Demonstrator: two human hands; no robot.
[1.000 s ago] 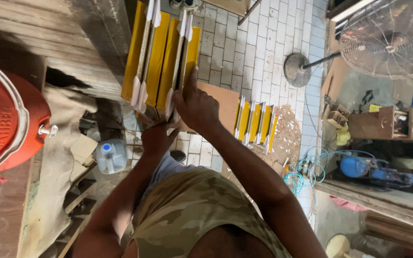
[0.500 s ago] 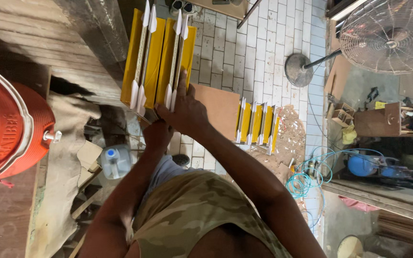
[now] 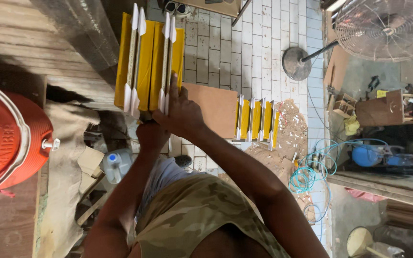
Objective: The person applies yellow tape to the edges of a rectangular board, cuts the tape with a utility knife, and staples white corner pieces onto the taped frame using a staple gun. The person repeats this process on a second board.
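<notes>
Head view. Both hands grip the near end of the yellow panel assembly (image 3: 144,57) with white pointed slats: right hand (image 3: 180,112) clamped on its lower edge, left hand (image 3: 151,134) closed beneath it. Since a second ago the assembly has shifted slightly right and upward in frame, grip unchanged. Open tiled floor (image 3: 259,52) lies beyond; a second yellow assembly (image 3: 256,119) and brown board (image 3: 211,107) sit just beside.

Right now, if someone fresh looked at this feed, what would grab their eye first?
The yellow panel assembly with white pointed slats, top centre, gripped at its near end by the right hand and left hand. Then the big orange cooler at the left edge, and the standing fan top right.
</notes>
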